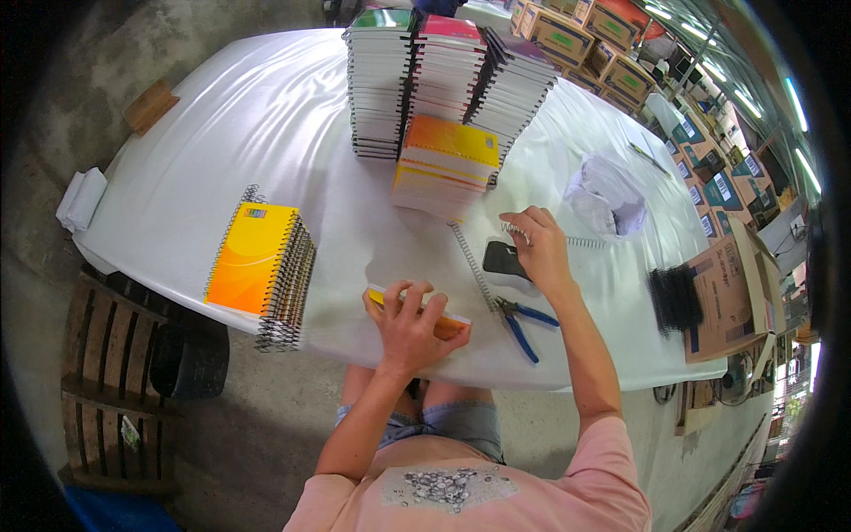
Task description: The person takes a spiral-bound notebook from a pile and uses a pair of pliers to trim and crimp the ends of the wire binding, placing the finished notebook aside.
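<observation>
My left hand (409, 330) grips a yellow-orange notebook (452, 324) by its edges, close to the table's front edge. Between the fingers of my right hand (541, 246) is a thin spiral binding coil (585, 242), its length running out on both sides of the hand. Under that hand lies a black phone-like slab (503, 260). A second coil (472, 266) rests on the cloth between my hands. Blue-handled pliers (521, 326) lie just below it. Left of my left hand stands a stack of coil-bound yellow-orange notebooks (257, 257).
Tall stacks of bound notebooks (381, 89) stand at the back, with a pile of orange-covered notebooks (443, 168) before them. A white plastic bag (607, 197) sits at right. Black coils (675, 301) lie beside a cardboard box (731, 293). A dark bin (191, 359) stands below left.
</observation>
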A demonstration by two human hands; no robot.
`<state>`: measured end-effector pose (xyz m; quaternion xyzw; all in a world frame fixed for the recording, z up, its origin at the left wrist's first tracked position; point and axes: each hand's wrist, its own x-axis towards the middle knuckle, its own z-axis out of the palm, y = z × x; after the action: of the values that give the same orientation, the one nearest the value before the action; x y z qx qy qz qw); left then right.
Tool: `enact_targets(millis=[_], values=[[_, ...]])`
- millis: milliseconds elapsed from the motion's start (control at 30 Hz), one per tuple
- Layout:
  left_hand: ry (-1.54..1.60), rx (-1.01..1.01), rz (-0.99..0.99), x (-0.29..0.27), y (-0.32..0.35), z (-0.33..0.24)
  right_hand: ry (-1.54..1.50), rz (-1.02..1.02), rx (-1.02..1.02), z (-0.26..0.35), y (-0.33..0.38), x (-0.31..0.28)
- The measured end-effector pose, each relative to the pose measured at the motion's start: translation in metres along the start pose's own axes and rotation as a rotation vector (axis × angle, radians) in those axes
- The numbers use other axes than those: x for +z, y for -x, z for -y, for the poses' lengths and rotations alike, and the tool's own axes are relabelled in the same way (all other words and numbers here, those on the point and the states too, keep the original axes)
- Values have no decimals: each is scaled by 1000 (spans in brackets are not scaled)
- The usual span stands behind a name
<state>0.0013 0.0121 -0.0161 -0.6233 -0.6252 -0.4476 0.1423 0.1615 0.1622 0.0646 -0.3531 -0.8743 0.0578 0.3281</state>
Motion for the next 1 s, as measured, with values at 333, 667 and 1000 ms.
enact_targets(millis=[333, 667, 1000], values=[[-38, 17, -42, 2, 1, 2, -610, 344, 239, 57, 66, -5], [-61, 13, -53, 4, 1, 2, -672, 317, 346, 51, 79, 2], [-73, 13, 0, 2, -1, 0, -1031, 268, 405, 46, 88, 9]])
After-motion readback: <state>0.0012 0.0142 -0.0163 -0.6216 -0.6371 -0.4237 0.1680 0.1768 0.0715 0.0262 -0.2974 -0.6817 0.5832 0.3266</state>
